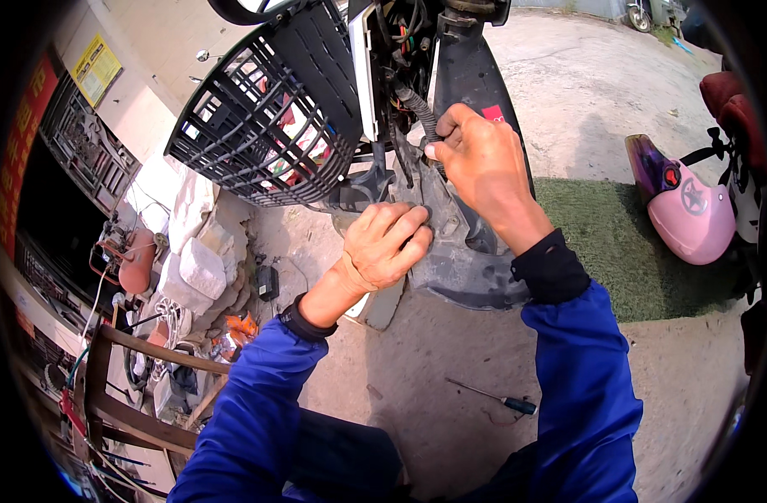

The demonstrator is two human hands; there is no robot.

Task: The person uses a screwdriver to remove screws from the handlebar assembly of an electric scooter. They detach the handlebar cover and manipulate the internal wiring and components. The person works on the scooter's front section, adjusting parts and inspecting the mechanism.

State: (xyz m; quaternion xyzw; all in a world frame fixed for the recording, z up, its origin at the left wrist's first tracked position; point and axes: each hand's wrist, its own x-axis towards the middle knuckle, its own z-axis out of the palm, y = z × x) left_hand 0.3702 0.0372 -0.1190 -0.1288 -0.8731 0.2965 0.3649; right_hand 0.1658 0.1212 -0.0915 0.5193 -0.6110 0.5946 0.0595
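The front of a scooter stands before me with its wiring exposed. My right hand is closed, thumb and forefinger pinched at the lower end of a grey corrugated cable sleeve. Lower and to the left, my left hand curls its fingers over a dusty dark plastic mudguard; the fingertips are partly hidden. A black plastic basket is on the scooter's left side, next to a white-edged panel.
A screwdriver lies on the concrete near my knees. Green matting is at the right, with a pink helmet above it. White sacks, a reddish tank and a wooden frame crowd the left.
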